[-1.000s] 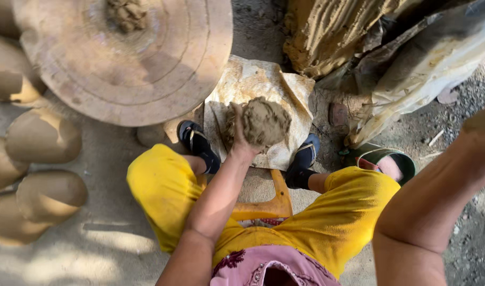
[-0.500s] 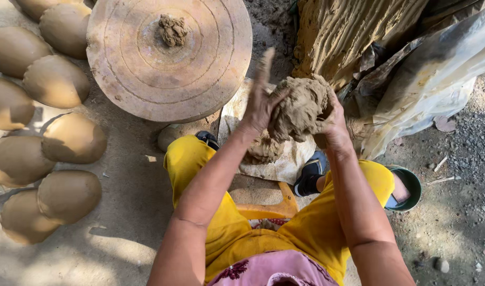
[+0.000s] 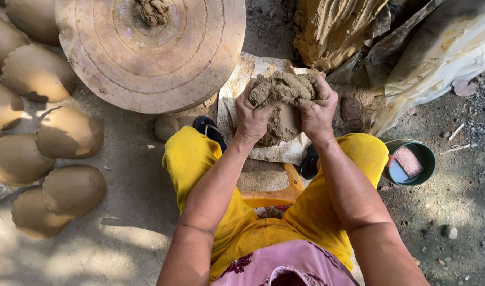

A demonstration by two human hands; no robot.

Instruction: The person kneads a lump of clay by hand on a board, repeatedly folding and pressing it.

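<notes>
Clay lump (image 3: 281,91) lower, onto sheet (image 3: 242,79)

One view only is given, taken from the head and aimed steeply down over the forearms and yellow-clad knees. The clay lump (image 3: 282,90) is seen at close range, centre frame; the round wheel (image 3: 147,53) is cut by the top edge.
</notes>
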